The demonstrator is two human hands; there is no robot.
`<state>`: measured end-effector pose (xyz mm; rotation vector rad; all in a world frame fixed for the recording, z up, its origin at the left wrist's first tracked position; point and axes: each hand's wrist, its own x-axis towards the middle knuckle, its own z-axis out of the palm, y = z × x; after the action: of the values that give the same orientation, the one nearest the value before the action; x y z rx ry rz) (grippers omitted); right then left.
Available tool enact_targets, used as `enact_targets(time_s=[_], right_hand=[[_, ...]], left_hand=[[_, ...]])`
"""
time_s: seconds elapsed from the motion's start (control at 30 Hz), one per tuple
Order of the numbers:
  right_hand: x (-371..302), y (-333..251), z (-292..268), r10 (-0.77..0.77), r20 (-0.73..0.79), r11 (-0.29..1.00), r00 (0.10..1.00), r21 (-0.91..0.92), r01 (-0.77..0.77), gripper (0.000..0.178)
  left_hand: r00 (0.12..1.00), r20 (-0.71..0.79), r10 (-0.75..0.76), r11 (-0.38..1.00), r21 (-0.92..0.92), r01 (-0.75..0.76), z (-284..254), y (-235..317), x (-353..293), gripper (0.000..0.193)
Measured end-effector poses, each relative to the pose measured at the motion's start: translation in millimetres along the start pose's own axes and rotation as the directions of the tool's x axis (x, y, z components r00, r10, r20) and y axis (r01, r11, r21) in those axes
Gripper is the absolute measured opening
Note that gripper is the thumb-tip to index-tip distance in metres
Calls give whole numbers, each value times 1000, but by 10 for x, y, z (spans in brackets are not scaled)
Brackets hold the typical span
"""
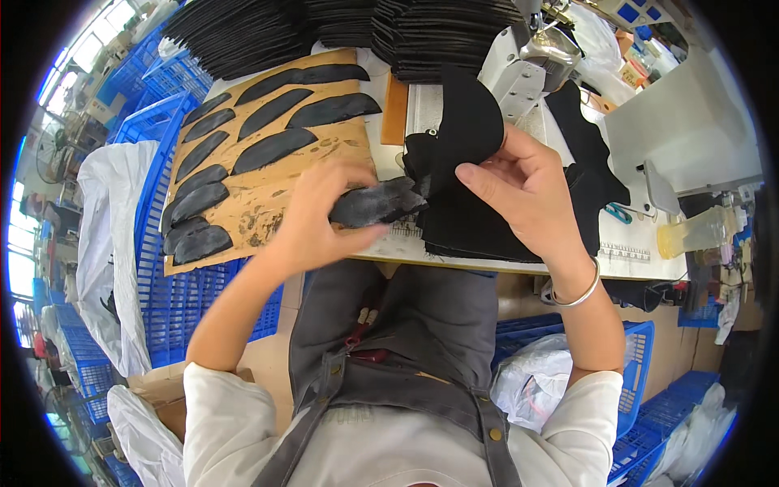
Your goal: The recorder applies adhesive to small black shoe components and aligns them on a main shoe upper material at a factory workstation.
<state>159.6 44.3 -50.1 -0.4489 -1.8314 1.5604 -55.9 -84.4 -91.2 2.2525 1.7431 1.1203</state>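
My left hand (pixel 324 215) is closed round the end of a dark, crescent-shaped piece (pixel 381 201), slightly smeared by motion. The far end of that piece meets a black fabric panel (pixel 471 195) near the table's front edge. My right hand (pixel 523 183) pinches the edge of the panel's rounded upper flap (pixel 471 114), thumb toward the left. Beside my left hand lies a brown board (pixel 268 178), stained dark in places, with several similar crescent pieces (pixel 276 150) set out in rows. Other black layers lie under the panel, partly hidden.
Tall stacks of black cut pieces (pixel 341 24) stand along the back. A sewing machine (pixel 519 73) rises behind the panel. Another black piece (pixel 580 130) and teal-handled snips (pixel 618 213) lie to the right. Blue crates (pixel 170 300) flank my lap.
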Motion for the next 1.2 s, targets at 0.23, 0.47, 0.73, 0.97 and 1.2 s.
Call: enact_targets(time_s=[0.23, 0.47, 0.73, 0.97, 1.2], right_hand=[[-45, 27, -35, 30, -92, 995, 995, -95, -39, 22], [-135, -70, -508, -101, -193, 994, 976, 9, 105, 35], [-322, -307, -835, 279, 347, 907, 896, -402, -127, 26], [-268, -363, -893, 334, 411, 894, 848, -423, -148, 27], [-205, -440, -800, 252, 535, 876, 807, -481, 45, 29]], left_hand=[[904, -374, 206, 873, 488, 3, 456, 86, -190, 16], [977, -109, 181, 714, 698, -54, -6, 15, -294, 20], [943, -316, -105, 935, 293, 202, 179, -11, -372, 35], [981, -194, -25, 913, 395, 101, 154, 52, -312, 41], [999, -50, -4, 972, -237, -8, 53, 612, 425, 25]])
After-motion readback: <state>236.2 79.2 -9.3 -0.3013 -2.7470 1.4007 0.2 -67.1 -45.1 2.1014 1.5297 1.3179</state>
